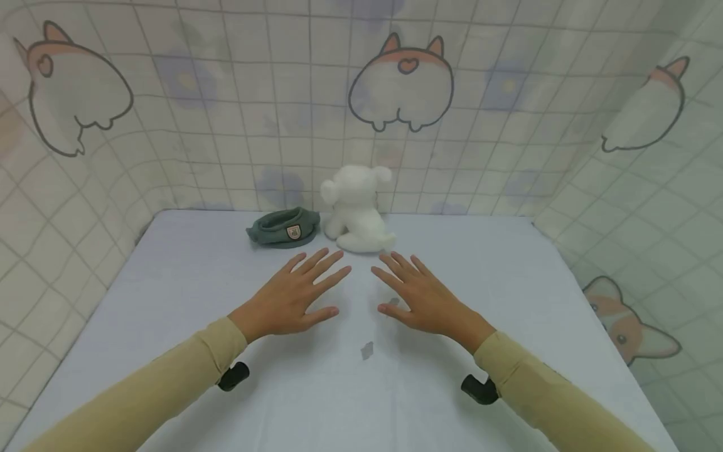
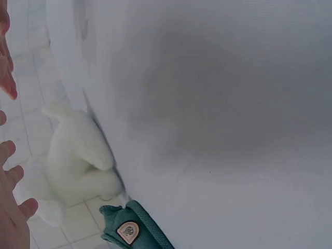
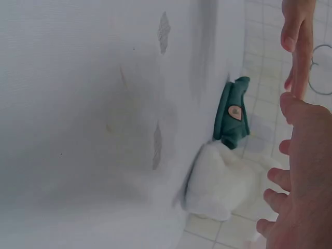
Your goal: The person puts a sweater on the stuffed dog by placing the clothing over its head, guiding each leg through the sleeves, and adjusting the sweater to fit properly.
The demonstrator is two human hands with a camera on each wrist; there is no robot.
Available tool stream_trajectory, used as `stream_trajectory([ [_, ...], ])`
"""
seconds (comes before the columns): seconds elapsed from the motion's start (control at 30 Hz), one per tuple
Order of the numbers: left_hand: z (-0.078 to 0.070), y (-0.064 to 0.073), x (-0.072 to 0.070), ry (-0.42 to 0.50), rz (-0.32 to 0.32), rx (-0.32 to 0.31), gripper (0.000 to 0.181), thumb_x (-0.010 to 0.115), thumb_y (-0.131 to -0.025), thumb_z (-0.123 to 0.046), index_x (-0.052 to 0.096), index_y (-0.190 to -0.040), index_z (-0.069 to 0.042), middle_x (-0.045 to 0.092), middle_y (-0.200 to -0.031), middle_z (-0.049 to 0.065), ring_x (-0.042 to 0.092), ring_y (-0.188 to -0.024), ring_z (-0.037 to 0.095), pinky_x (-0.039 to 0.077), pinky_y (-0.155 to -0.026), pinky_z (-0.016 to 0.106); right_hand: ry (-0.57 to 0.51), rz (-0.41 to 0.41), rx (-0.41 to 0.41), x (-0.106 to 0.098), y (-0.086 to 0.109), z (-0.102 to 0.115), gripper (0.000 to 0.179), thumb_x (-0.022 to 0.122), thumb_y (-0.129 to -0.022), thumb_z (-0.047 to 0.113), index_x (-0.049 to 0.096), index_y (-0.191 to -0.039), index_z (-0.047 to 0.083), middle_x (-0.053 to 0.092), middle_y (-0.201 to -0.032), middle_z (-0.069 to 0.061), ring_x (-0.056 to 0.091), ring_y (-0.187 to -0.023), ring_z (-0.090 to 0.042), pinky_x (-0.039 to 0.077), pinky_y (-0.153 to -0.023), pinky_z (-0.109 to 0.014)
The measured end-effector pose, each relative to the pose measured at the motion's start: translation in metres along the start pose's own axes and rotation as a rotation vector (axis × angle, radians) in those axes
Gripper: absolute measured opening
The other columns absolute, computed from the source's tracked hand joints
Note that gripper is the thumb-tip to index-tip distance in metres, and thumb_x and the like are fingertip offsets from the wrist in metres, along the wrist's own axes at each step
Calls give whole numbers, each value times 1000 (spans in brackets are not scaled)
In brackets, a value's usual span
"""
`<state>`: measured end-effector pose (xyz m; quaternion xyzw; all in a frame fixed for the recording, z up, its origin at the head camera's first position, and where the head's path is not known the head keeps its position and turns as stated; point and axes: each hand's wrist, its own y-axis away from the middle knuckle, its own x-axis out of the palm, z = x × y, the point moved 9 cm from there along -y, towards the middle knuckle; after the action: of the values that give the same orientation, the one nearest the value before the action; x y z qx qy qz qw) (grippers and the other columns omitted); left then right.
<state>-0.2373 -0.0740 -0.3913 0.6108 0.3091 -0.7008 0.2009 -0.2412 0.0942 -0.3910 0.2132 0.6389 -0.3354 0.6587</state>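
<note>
Both hands hover over the white table with fingers spread and nothing held. The left hand (image 1: 290, 298) is on the left of the middle, its fingertips toward the far side. Opposite it, the right hand (image 1: 426, 298) mirrors that pose, with a gap between the two thumbs. Beyond the fingertips sits a white plush dog (image 1: 358, 210), seen from its side and back. Just left of the plush lies a small green doll-sized garment (image 1: 285, 227) with a shield-shaped patch. The left wrist view shows the plush (image 2: 78, 155) and the green garment (image 2: 132, 228) near that hand's fingers.
A white cloth covers the table (image 1: 198, 270), with grey worn spots (image 1: 367, 350) near the middle. Tiled-pattern curtains with corgi drawings (image 1: 401, 88) enclose the back and sides. Dark wrist mounts (image 1: 480, 389) stick out under the beige sleeves (image 1: 542, 383).
</note>
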Motion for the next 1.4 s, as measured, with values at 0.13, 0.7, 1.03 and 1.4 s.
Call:
stream_trajectory([
  [0.13,2,-1,2,7,5,-6,72,42,-96,-59,18,-155,-28,15,-164,2,20,-150,28,27,-117,56,-10,-20,24,0,0,-4,67,53,-95,49,32,-151,17,30,-158,-12,26,-147,-33,23,-118,-57],
  [0.7,13,-10,5,10,-36,-49,71,47,-95,-56,22,-155,-25,23,-161,6,27,-147,30,30,-114,57,-91,-44,138,8,-9,-27,65,53,-96,47,35,-150,16,29,-158,-11,27,-147,-33,22,-119,-55],
  [1.03,21,-14,-2,24,-146,-60,70,54,-94,-50,34,-151,-16,35,-155,12,41,-139,33,38,-109,56,-139,-75,217,11,-16,-42,63,51,-98,45,34,-150,14,30,-158,-10,27,-147,-31,23,-119,-53],
  [1.4,28,-18,3,43,-189,-81,68,55,-94,-48,37,-149,-13,41,-151,13,46,-133,33,41,-106,53,-198,-130,289,10,-26,-50,59,54,-98,38,37,-148,11,32,-156,-12,29,-146,-31,26,-118,-52],
])
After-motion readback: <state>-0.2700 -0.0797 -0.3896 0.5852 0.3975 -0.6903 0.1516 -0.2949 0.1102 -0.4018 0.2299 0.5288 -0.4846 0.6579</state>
